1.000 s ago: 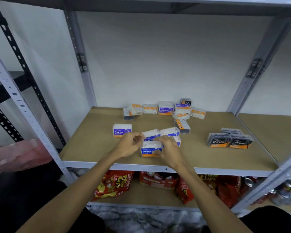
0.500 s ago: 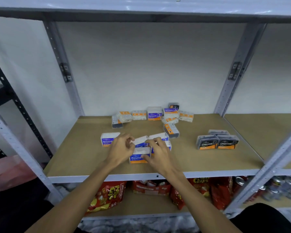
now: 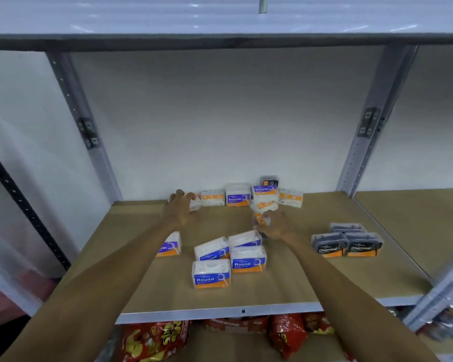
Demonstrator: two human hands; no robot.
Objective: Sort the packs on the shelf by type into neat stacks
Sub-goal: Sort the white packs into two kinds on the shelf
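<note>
Reaching past four Round packs (image 3: pixel 211 273), left hand (image 3: pixel 179 209) spreads open over a rear pack (image 3: pixel 195 203); right hand (image 3: pixel 276 226) curls around an orange-labelled pack (image 3: pixel 261 218), grip unclear.

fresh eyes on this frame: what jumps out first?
Two bare arms reach deep over the shelf: the left hand at a white pack at the back row's left end, the right hand on a pack mid-shelf. In front sit four blue-and-orange Round packs in a loose cluster, not stacked. To the right, the dark Charcoal packs are already grouped.
</note>
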